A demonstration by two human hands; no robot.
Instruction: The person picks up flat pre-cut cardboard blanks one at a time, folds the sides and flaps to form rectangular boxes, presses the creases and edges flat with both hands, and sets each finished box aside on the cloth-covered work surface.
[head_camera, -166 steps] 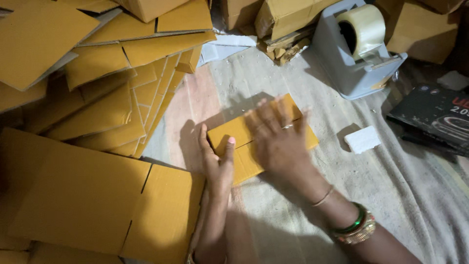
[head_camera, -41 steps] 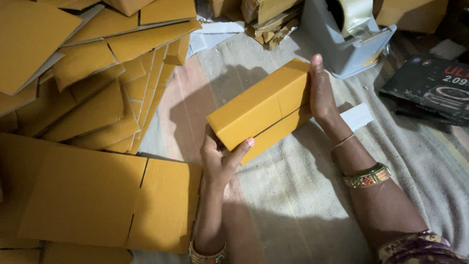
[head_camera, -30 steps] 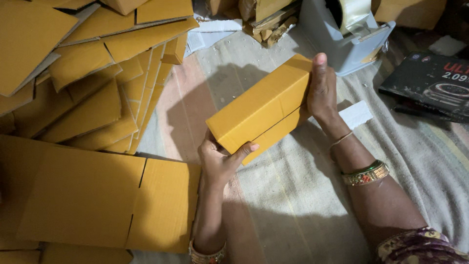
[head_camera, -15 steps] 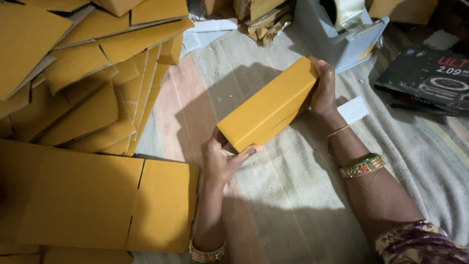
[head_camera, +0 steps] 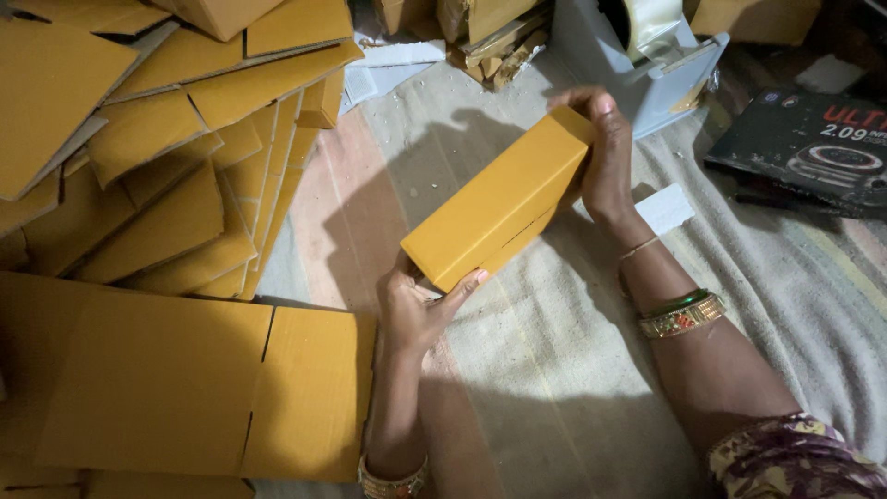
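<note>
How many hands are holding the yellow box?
2. The left hand holds the near end of the box; the right hand holds the far end, by the tape dispenser.

I see a floor covered by a pale woven cloth point(head_camera: 573, 370). Flat cardboard sheets point(head_camera: 157, 388) lie at left. A tape dispenser point(head_camera: 647, 65), black box point(head_camera: 813, 148) and white slip point(head_camera: 667, 208) lie at right.

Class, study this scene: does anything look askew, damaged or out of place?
The flat cardboard sheets at upper left lie fanned and slumped, not squared. Torn cardboard scraps sit loose by the tape dispenser. The yellow box, held between left hand and right hand, looks intact.
</note>
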